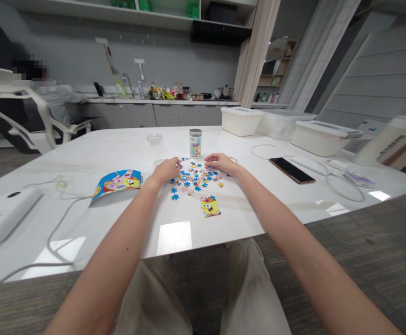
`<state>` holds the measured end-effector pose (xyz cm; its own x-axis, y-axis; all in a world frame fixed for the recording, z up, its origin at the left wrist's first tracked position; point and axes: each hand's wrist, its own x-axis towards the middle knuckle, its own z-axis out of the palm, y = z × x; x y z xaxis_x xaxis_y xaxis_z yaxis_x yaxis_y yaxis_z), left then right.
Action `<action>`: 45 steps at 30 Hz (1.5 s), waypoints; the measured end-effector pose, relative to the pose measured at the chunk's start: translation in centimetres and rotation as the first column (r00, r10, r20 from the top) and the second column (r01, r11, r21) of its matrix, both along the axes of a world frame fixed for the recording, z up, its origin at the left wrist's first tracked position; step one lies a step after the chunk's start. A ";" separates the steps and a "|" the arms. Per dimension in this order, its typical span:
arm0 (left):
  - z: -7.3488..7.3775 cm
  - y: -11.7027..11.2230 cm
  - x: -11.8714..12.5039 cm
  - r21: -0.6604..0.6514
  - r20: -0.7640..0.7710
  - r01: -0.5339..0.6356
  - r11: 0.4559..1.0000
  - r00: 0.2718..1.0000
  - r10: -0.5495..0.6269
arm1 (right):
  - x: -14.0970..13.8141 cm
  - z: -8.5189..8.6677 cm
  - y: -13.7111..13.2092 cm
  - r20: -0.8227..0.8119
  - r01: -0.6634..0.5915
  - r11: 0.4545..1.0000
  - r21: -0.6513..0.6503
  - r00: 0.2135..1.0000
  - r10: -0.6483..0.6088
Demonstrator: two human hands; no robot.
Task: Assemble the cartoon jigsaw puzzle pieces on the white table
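Note:
Loose jigsaw pieces (198, 179), mostly blue with some yellow and pink, lie scattered on the white table between my two hands. At the left edge of the pile is my left hand (169, 170), its fingers bent together; what they hold, if anything, is too small to make out. My right hand (223, 163) hovers at the pile's right side, fingers apart with nothing visible in them. Closer to me lies a joined puzzle section (210, 206) with a yellow cartoon face. A curved picture sheet (119, 182) of cartoon figures stands left of my left forearm.
Behind the pile stands a lidded cylindrical can (195, 144), with a clear jar (154, 142) to its left. A phone (291, 170), cables and white storage boxes (242, 121) occupy the right side. A white device (7, 216) lies left. A person (58, 102) sits beyond.

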<state>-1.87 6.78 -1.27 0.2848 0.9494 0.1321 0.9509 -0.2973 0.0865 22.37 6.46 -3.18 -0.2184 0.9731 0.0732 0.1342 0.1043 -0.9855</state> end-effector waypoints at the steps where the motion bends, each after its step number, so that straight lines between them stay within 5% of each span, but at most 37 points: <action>1: 0.0 0.0 0.0 0.000 -0.001 -0.002 1.000 1.000 0.002 | 0.0 0.0 0.0 0.011 0.004 1.000 0.006 1.000 -0.004; 45: -0.4 0.5 -0.2 0.043 0.010 0.067 0.997 0.998 -0.067 | -0.1 0.1 0.0 0.049 -0.002 0.997 0.071 0.999 -0.002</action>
